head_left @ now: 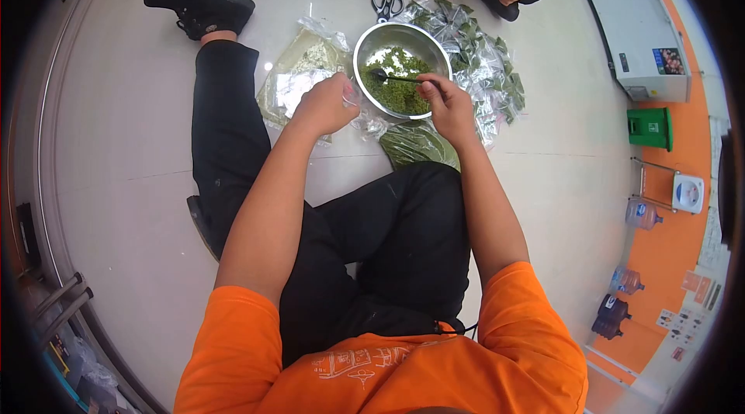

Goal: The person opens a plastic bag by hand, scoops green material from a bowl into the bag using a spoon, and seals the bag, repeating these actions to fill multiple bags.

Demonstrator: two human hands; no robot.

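The black spoon [411, 79] is pinched in the right hand [450, 107], fingers clamped on its handle, its head inside the metal bowl [423, 40] of green bits [407, 97]. Some clear plastic [351, 93] is gripped by the left hand [326, 106], fingers curled together, near the rim. Scissors [386, 4] are parked just beyond; packets [490, 65] are heaped alongside.
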